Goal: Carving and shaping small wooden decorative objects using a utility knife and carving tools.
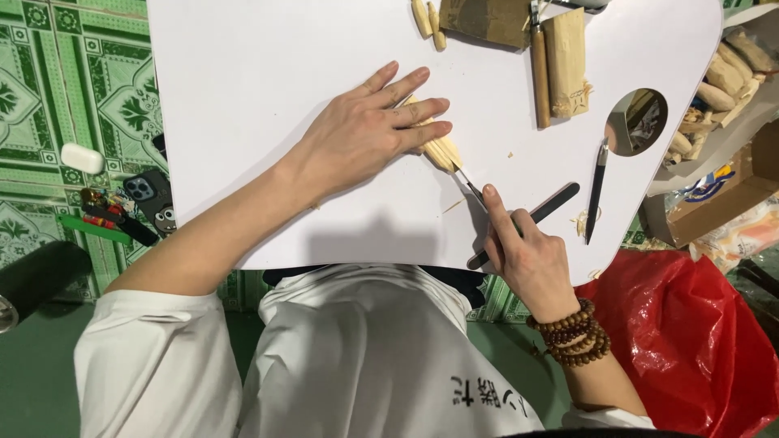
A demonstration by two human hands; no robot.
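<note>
White flat board serving as the work surface [268, 122], seen from above across the person's lap, with a round hole near its right edge. Red plastic bag [690, 341] on the floor at lower right; open cardboard box of pale wooden pieces [734, 69] at upper right. Left hand [369, 134], fingers spread and pressed flat, pinning a small pale carved wooden piece [442, 152] to the middle of the surface. Right hand [527, 255], wearing brown bead bracelets, fingers closed around a dark-handled carving knife [527, 219], index finger laid along the shaft, thin blade tip meeting the lower end of the wooden piece. Further items: wooden-handled tool beside a light wooden block [565, 57] at the top edge; slim black tool [596, 191] near the hole; scattered wood shavings [583, 221]. Judged handling: the wooden piece appears light and stiff, with thin carved ridges likely to chip or split; it seems best held flat from above across its uncarved upper body, well clear of the blade's path.
</note>
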